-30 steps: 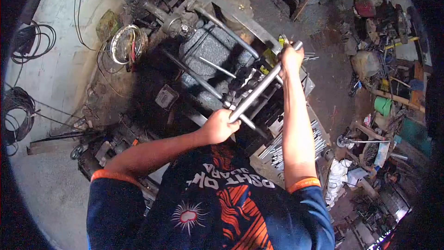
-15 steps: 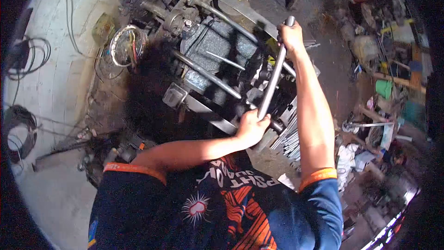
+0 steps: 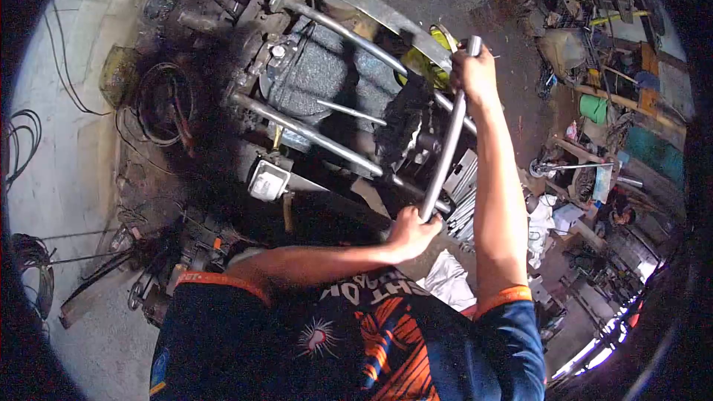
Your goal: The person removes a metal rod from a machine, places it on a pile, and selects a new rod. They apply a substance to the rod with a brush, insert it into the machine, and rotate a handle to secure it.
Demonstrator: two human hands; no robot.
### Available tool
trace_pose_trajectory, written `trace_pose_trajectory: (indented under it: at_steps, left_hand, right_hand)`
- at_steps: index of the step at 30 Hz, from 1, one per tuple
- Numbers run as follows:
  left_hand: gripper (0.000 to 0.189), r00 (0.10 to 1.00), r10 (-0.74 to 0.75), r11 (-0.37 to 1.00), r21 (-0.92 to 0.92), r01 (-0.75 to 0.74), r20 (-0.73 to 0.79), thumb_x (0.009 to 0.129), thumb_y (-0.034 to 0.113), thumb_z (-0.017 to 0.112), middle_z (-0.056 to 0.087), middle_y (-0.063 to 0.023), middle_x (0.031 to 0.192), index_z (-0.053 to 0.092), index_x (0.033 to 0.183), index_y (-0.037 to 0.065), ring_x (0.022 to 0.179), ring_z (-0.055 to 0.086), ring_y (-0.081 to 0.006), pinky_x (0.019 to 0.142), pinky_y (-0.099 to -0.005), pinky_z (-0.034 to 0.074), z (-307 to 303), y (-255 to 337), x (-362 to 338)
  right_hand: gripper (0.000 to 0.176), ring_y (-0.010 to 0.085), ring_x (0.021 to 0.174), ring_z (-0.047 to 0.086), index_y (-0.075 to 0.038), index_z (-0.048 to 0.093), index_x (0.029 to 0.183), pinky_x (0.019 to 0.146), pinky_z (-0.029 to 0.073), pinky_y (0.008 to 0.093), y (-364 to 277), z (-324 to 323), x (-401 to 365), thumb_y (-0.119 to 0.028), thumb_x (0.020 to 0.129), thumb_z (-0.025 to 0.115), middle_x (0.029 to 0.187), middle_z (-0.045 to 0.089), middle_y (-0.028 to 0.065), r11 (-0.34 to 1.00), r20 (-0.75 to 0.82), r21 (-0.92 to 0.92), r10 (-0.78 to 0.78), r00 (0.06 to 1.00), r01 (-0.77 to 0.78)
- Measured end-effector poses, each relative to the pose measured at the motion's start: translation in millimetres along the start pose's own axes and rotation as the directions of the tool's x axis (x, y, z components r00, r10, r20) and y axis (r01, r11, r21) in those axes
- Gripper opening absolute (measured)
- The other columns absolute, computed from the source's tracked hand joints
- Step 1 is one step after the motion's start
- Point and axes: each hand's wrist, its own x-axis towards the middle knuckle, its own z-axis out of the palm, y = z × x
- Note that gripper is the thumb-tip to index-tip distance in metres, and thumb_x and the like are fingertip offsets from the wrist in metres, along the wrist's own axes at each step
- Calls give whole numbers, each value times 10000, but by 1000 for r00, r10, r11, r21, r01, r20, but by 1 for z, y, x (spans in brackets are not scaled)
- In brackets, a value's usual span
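Newbie: Grip looks solid to me. The left hand [image 3: 412, 234], closest to the body, is wrapped tight round the bottom end of the steel bar [image 3: 445, 145]. The right hand [image 3: 474, 74] is closed round the top end, arm out nearly straight. The bar stands steep, almost upright, in front of the chest and crosses over the machine [image 3: 319, 74]. What could bite here?

Oldhand: Start low. There's a white rag [image 3: 449, 282] lying just under the left hand, so I'd guess bad footing if balance goes. The main worry is the bar letting go. I can't tell what its middle is seated in because it's too dark there. If it pops out under load, both fists go with it. The left knuckles are just beside that bundle of thin rods [image 3: 464, 193], and the long guide rod [image 3: 312, 130] runs close by too, so that's where skin gets lost. The machine looks black and greasy, so a slick palm sliding along the bar is my second bet. Further back, the green bucket [image 3: 593, 108] and the clutter around it are well apart from both arms. No trouble from there, I reckon.
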Motion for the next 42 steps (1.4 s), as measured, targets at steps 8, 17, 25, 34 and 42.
trace_pose_trajectory:
  at_steps: [8, 17, 25, 34, 42]
  left_hand:
    - [233, 966, 256, 966, -36, -257, -33, 774, 214, 652, 544, -189, 678, 565, 737, 1, 631, 561, -363, 584, -471, 436, 24, -11, 4]
    - [181, 992, 115, 979, -165, -121, -42, 766, 156, 612, 593, -209, 646, 582, 725, -17, 612, 611, -342, 602, -434, 485, 34, -6, -2]
    - [240, 970, 233, 882, -433, -184, 63, 752, 211, 641, 553, -182, 692, 552, 828, 1, 639, 555, -345, 594, -454, 427, 49, -30, 6]
    - [316, 899, 391, 775, -598, -207, 195, 905, 261, 603, 642, -107, 968, 573, 1118, 29, 904, 611, -220, 832, -394, 474, 80, 45, 56]
    - [256, 149, 115, 954, -67, -292, 982, 846, 208, 645, 672, -109, 818, 648, 957, -23, 783, 621, -175, 725, -308, 490, -207, 2, -11]
  right_hand:
    - [104, 98, 410, 442, -33, 493, 859, 358, 372, 259, -5, 3, 1, -37, 806, 583, 594, 478, 10, 986, 69, -154, -57, 996, 67]
    - [169, 172, 555, 545, 5, 510, 869, 530, 449, 321, -5, 6, -5, -80, 756, 601, 628, 530, 45, 936, 132, -267, -200, 971, 229]
    - [134, 112, 542, 505, -19, 528, 820, 502, 425, 302, -22, 15, -9, -81, 757, 629, 644, 536, 39, 914, 35, -395, -90, 995, 96]
    - [371, 362, 915, 642, -65, 623, 1045, 806, 516, 463, -21, 150, -78, -78, 679, 568, 934, 656, 221, 442, 790, -598, 188, 583, 668]
    - [642, 368, 647, 644, -60, 655, 648, 609, 522, 462, -40, 89, -137, -660, 814, 500, 613, 620, 177, 386, 849, -525, 177, 497, 759]
